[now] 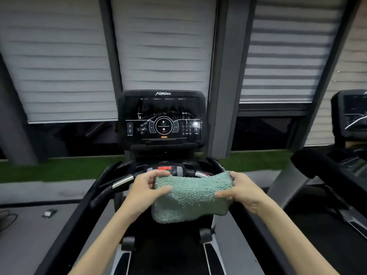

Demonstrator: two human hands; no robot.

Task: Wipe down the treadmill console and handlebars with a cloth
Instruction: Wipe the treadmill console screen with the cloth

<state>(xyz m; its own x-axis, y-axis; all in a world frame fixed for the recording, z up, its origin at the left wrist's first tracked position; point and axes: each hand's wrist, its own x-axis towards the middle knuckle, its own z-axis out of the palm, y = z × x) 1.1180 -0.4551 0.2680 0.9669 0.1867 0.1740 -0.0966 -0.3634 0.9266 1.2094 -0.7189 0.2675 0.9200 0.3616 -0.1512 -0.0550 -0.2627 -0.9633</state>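
A fuzzy green cloth with dark stitched edges is stretched between both hands, in front of the treadmill's front handlebar. My left hand pinches its left edge, thumb on top. My right hand grips the right edge. Straight ahead and above stands the black console, its touch panel lit with a play button and streaked with wet marks. The cloth and hands hide the middle of the handlebar; a red safety tab shows just above them.
A second treadmill stands at the right, its black side rail close to my right arm. Behind the console are windows with grey blinds and a strip of green turf. A small object lies on the floor at left.
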